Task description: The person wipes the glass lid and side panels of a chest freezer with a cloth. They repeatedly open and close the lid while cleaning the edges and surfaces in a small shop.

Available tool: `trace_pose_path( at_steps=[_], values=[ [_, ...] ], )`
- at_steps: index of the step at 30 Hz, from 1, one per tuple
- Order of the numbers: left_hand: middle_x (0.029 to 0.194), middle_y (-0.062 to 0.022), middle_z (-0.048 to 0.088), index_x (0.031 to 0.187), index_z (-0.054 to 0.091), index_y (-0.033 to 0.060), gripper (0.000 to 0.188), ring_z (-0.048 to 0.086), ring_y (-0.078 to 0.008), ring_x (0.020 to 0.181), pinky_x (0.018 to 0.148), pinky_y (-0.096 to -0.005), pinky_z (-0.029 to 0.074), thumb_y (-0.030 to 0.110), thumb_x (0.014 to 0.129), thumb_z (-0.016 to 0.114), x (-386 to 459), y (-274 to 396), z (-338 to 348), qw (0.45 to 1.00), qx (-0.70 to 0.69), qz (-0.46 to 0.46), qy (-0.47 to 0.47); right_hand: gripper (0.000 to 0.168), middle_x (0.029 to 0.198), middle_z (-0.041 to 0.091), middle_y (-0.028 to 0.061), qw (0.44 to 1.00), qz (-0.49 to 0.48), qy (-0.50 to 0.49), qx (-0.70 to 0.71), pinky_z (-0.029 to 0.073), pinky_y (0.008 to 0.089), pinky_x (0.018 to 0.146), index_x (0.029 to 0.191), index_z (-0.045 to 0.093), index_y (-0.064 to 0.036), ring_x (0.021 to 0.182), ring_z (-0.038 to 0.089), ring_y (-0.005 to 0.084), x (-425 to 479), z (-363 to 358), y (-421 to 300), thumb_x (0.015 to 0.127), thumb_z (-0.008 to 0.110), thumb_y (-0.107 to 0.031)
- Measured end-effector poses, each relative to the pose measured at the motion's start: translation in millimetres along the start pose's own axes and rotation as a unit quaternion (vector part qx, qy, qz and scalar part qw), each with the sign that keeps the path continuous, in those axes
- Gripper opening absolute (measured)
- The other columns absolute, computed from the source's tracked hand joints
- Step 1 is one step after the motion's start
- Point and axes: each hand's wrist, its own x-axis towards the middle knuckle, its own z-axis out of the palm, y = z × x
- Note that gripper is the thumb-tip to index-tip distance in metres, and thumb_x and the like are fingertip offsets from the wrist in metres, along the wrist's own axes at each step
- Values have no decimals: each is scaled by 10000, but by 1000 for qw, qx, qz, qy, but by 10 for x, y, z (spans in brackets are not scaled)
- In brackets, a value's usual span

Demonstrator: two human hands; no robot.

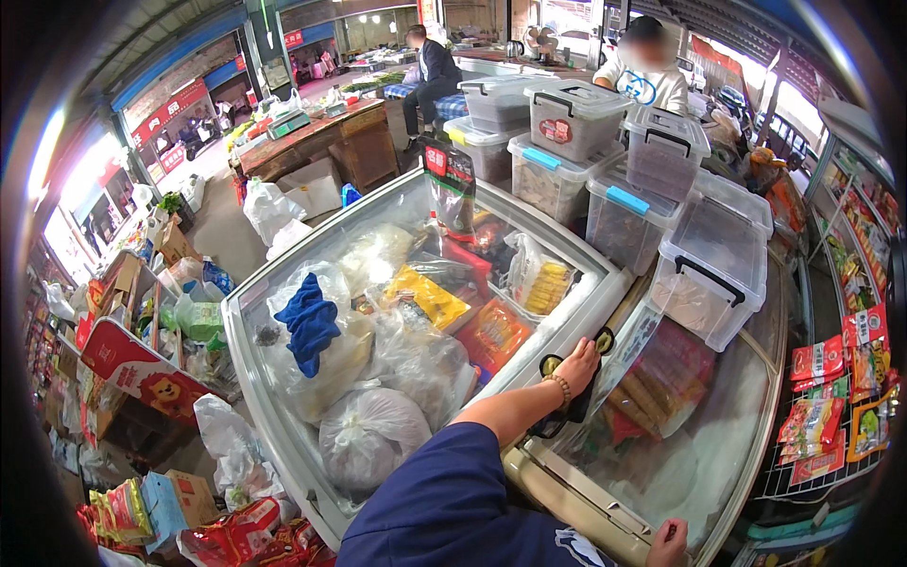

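Observation:
My left hand (577, 367), with a beaded bracelet at its wrist, lies over a black item (585, 402) with round gold-coloured parts. It is between two glass-topped chest freezers; the hand hides much of the item, and I cannot tell if it is gripped. My right hand (667, 544) is low in view beside the right freezer (680, 453), fingers curled, nothing visible in them. A clear packet of brown sticks (641, 390) is by my left hand. Left of my arm, a crumpled blue cloth (308, 322) lies on the glass of the white-framed freezer (244, 368), above several plastic bags.
Lidded clear plastic bins (716, 248) are stacked at the far side. A black-and-red pouch (448, 188) stands at the left freezer's back edge. Packets hang on a wire rack (815, 468) at right. One person (648, 71) is behind the bins; another (429, 74) sits farther off.

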Motion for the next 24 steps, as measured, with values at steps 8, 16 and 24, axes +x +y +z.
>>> trace_pose_path(
  at_steps=[8,16,24],
  values=[
    [1189,-132,574,1238,530,-19,462,460,-286,1192,1097,-483,274,250,877,429,-397,44,-151,999,30,20,17,44,775,526,117,991,-57,85,85,431,348,611,852,522,-8,672,525,252,34,234,289,840,559,-29],
    [1063,-85,586,1127,569,18,373,490,-244,1089,1027,-441,330,250,860,451,-849,68,-371,998,32,32,32,46,764,515,116,991,-57,69,103,432,339,616,852,514,-7,651,511,241,77,158,140,850,555,-28],
    [949,-37,585,982,582,72,243,505,-189,970,896,-367,366,245,848,476,-1244,120,-649,998,36,47,17,42,785,535,129,990,-67,77,94,438,361,647,876,526,-9,702,534,263,60,139,126,860,541,-44]
  ],
)
